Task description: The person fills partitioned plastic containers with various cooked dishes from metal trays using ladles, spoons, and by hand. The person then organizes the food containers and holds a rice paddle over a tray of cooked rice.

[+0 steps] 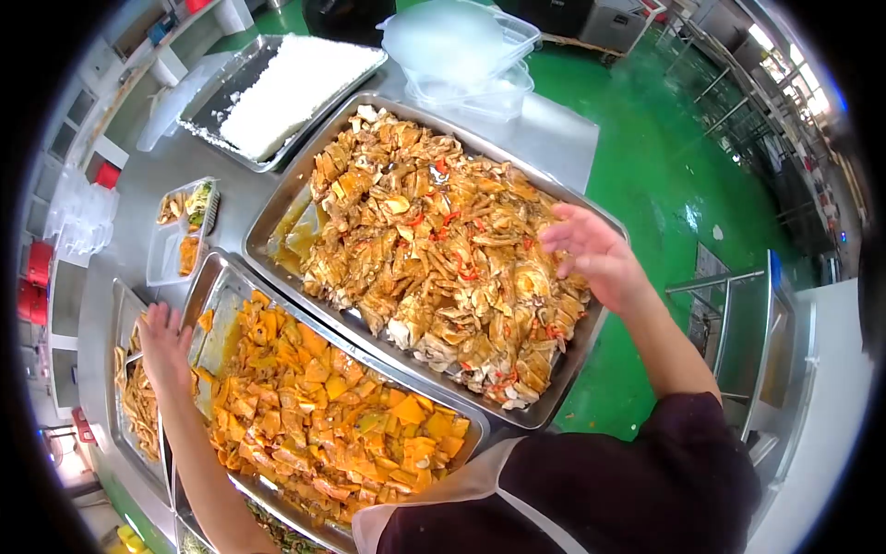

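My right hand (595,249) hovers over the right edge of a large metal tray of browned meat pieces with red peppers (443,249), fingers apart and holding nothing. Over at the left, my left hand (166,346) has its fingers spread, between the tray of orange sliced vegetables (323,406) and a narrower tray of brown strips (138,406). A utensil handle shows beside it, but the hand does not grip it. Above it sits a clear compartment box (183,233) with portions of food in it.
A tray of white rice (291,92) lies at the back left. Clear plastic containers (471,88) are stacked at the table's back edge. Green floor (664,185) extends to the right, with a metal rack (738,314). Another tray of greens is partly visible at the bottom.
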Available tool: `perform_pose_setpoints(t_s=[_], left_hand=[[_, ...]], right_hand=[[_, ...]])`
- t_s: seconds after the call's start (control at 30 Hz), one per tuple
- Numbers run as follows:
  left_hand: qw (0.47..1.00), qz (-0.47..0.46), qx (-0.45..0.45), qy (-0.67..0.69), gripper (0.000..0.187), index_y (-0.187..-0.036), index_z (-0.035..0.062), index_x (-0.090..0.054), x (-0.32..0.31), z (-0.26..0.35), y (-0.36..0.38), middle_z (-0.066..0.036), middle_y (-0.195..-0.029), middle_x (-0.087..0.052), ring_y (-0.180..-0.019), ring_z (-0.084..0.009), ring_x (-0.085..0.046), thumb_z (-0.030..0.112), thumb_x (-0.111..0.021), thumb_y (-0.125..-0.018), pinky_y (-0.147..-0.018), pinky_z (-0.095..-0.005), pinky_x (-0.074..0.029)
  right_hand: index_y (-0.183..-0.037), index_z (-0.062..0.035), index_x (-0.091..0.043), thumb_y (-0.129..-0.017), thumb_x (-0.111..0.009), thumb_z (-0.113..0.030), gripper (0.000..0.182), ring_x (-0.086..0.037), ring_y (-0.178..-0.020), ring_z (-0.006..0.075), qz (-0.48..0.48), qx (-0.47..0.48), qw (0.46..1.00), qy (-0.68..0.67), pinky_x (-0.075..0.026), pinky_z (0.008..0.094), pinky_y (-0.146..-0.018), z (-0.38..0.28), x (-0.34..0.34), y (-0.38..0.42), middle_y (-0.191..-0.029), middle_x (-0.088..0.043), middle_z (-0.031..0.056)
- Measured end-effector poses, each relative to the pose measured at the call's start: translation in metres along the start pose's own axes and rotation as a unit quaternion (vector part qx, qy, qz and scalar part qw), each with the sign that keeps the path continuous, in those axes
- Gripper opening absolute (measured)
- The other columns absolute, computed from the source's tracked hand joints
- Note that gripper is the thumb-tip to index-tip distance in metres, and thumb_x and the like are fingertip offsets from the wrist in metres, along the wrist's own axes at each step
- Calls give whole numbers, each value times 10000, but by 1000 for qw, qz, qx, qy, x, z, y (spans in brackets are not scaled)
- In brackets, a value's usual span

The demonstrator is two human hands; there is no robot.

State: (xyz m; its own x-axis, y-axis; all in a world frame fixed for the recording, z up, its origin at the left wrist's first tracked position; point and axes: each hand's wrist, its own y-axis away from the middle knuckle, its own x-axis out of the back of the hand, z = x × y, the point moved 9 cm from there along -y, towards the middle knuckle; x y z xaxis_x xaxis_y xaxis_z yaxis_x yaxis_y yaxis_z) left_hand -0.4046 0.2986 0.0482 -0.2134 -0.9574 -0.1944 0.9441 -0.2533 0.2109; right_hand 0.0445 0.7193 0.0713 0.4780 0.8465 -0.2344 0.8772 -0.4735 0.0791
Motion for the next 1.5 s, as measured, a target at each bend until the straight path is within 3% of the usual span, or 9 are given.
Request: perform_pose_setpoints(t_s=[0.13,0.3,0.47,0.63,0.9,1.07,1.3,1.4,1.5], left_hand=[[985,-170,-2,34,564,-1381,72,-344,4,6,122,-116,-1390,-406,-1223,-273,-454,459,-327,-971,-943,-403,-426],[985,-119,-23,125,548,-1353,34,-361,43,14,262,-154,-1346,-444,-1126,-285,-541,427,-348,-971,-837,-386,-524],[965,-41,-67,250,514,-1336,21,-377,133,-7,362,-170,-1319,-471,-1099,-303,-565,388,-361,-976,-788,-405,-557],[945,43,-110,304,512,-1335,22,-380,210,-22,446,-177,-1327,-461,-1129,-310,-536,384,-373,-973,-854,-417,-516],[906,163,-222,320,499,-1335,30,-377,258,-34,562,-144,-1311,-482,-1115,-294,-544,383,-324,-986,-874,-420,-507],[904,170,-240,310,488,-1327,48,-384,234,-37,575,-132,-1325,-470,-1145,-280,-520,387,-327,-981,-865,-420,-513],[938,106,-205,260,494,-1317,51,-396,116,-6,485,-134,-1287,-491,-1088,-284,-546,398,-363,-967,-828,-401,-511],[954,2,-181,240,482,-1317,50,-392,28,9,426,-149,-1279,-496,-1068,-290,-566,386,-349,-974,-829,-396,-507],[968,-72,-154,183,488,-1309,37,-401,-70,21,371,-150,-1280,-493,-1055,-285,-573,390,-344,-977,-826,-370,-499]], right_hand=[[-1360,-31,-391,-810,-583,-271,630,-371,-1278,255,-238,135,953,132,-338,414,-990,-65,-101,51,-1363,-415,140],[-1230,-3,-541,-875,-525,-472,589,-236,-1294,518,-580,263,770,34,-182,602,-1034,-141,-260,171,-1395,-256,338],[-1274,-116,-534,-882,-493,-517,562,-214,-1297,536,-588,431,672,-131,-202,663,-990,-147,-342,254,-1385,-231,390],[-1189,-132,-591,-892,-495,-493,476,-250,-1245,596,-671,369,624,-155,-214,659,-985,-126,-401,293,-1346,-263,423],[-1228,-49,-532,-882,-475,-557,617,-332,-1256,501,-706,58,654,-264,-247,575,-1030,-97,-449,281,-1310,-345,382],[-1442,-33,93,-793,-352,-748,1063,-393,-1265,395,-655,-50,716,-235,-273,438,-1067,-92,-435,251,-1302,-393,364],[-1437,7,73,-647,-440,-853,1275,-338,-1305,371,-687,203,622,-316,-139,442,-1102,-159,-309,257,-1328,-412,298],[-1432,-7,26,-816,-499,-652,1035,-394,-1251,439,-677,333,616,-227,-145,600,-1035,-175,-241,257,-1146,-547,323],[-1421,11,92,-816,-486,-638,1059,-431,-1236,381,-656,324,669,-131,-168,561,-1040,-192,-178,242,-1145,-575,261]])
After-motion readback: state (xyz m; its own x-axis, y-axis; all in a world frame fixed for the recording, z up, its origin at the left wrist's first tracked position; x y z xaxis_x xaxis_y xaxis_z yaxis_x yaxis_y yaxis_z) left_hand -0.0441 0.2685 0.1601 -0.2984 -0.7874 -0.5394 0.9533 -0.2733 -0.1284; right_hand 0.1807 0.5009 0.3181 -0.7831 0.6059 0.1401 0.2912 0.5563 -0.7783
